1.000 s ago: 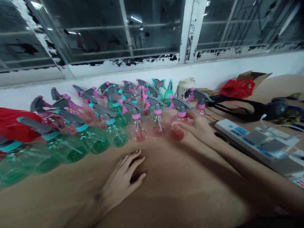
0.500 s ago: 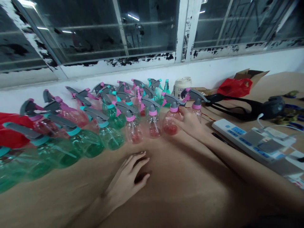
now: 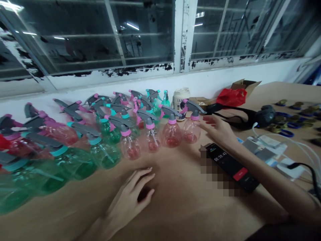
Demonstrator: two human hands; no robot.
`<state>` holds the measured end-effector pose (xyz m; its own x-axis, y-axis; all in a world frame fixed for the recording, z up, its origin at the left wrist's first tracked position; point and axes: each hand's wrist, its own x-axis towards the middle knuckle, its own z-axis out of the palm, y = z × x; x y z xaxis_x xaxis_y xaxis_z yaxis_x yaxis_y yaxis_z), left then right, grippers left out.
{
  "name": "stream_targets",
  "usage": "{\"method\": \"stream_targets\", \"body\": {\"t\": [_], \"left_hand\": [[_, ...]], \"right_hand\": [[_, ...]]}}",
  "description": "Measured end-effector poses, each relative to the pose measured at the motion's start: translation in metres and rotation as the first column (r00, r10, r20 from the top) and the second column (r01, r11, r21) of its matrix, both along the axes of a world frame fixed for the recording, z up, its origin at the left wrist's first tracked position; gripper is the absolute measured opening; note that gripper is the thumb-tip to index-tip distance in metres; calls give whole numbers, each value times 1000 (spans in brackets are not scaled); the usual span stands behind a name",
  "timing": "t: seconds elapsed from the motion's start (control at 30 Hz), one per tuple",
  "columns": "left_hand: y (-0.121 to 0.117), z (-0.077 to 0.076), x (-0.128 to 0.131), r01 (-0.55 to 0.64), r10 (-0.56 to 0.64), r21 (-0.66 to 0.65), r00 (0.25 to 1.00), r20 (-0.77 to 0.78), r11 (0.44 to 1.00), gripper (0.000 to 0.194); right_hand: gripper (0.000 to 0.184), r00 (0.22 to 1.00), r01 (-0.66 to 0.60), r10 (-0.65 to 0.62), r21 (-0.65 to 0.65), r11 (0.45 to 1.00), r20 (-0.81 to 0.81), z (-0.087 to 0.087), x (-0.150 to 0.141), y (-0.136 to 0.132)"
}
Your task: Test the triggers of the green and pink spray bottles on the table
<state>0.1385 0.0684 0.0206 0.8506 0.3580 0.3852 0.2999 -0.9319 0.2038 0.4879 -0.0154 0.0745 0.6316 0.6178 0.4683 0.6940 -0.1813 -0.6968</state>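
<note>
My right hand point(image 3: 218, 130) is just right of the rightmost spray bottle point(image 3: 192, 131), a clear pink one with a pink collar and grey trigger head. Its fingers are apart and hold nothing; the fingertips come close to the bottle, and I cannot tell if they touch. Left of it stands another pink spray bottle point(image 3: 172, 134), upright in a row with further pink ones and green spray bottles point(image 3: 105, 152) with turquoise collars. My left hand point(image 3: 129, 192) rests low over the brown table point(image 3: 175, 190), fingers loosely spread, with nothing in it.
A phone point(image 3: 230, 167) showing a timer lies beneath my right forearm, part of its surroundings pixelated. Beyond are a power strip with chargers point(image 3: 265, 150), a black strap point(image 3: 240, 113), a red plastic bag point(image 3: 230, 97), a paper cup point(image 3: 181, 103) and several brass-coloured parts point(image 3: 296, 120).
My right hand has left the pink spray bottle second from the right and moved right, past the last bottle. The view has turned right, and the phone now shows. My left hand stays much the same.
</note>
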Motion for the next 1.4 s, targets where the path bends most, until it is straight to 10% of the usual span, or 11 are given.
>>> {"method": "stream_targets", "body": {"t": [0.33, 0.8, 1.07, 1.4], "left_hand": [[-6, 1, 10, 15, -15, 0, 1000, -3, 1000, 32], [-19, 25, 31, -2, 6, -307, 1000, 11, 952, 37], [-27, 33, 20, -52, 57, -509, 998, -6, 859, 88], [-28, 25, -18, -86, 194, -605, 974, 115, 792, 79]], "right_hand": [[35, 992, -39, 58, 162, 986, -112, 5, 5, 46], [26, 947, -184, 220, 165, 969, -234, 17, -53, -39], [17, 767, -564, 602, 213, 798, -222, 15, -131, -24], [16, 601, -754, 777, 187, 629, -189, 12, -182, 4]]}}
